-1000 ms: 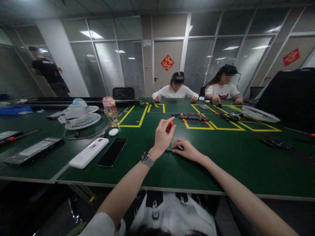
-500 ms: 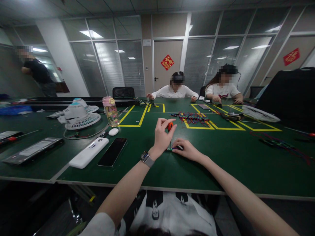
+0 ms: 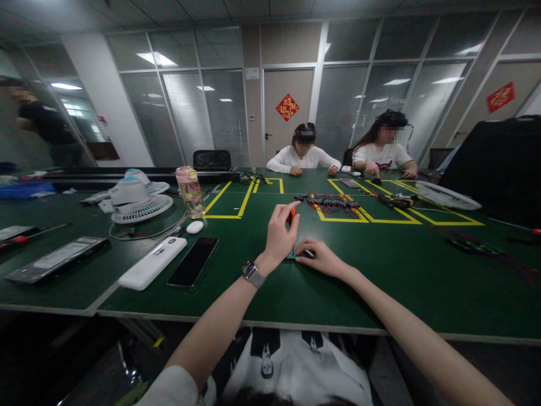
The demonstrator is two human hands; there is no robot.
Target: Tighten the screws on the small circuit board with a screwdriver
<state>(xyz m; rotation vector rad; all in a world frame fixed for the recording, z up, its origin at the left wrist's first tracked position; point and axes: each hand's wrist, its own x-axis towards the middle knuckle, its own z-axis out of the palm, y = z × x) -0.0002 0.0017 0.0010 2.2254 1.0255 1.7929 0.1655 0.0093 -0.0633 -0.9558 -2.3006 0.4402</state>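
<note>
My left hand (image 3: 278, 234), with a watch on its wrist, is closed around the orange-and-black handle of a screwdriver (image 3: 291, 215). The screwdriver stands upright, its thin shaft running down to a small green circuit board (image 3: 291, 257) on the table. Whether the tip sits in a screw is too small to tell. My right hand (image 3: 322, 257) rests low on the table with its fingertips pinching the board's right side. Part of the board and its dark wires is hidden under those fingers.
A pile of wired boards (image 3: 332, 203) lies ahead near yellow tape outlines. To the left are a black phone (image 3: 193, 261), a white device (image 3: 153, 263), a bottle (image 3: 190, 192) and a fan (image 3: 141, 207). More wired boards (image 3: 477, 246) lie at right. Two people sit opposite.
My left fingers have closed further around the screwdriver handle; my right hand stays put. Across the table, one person's hand moved inward, and the person at far left moved further left.
</note>
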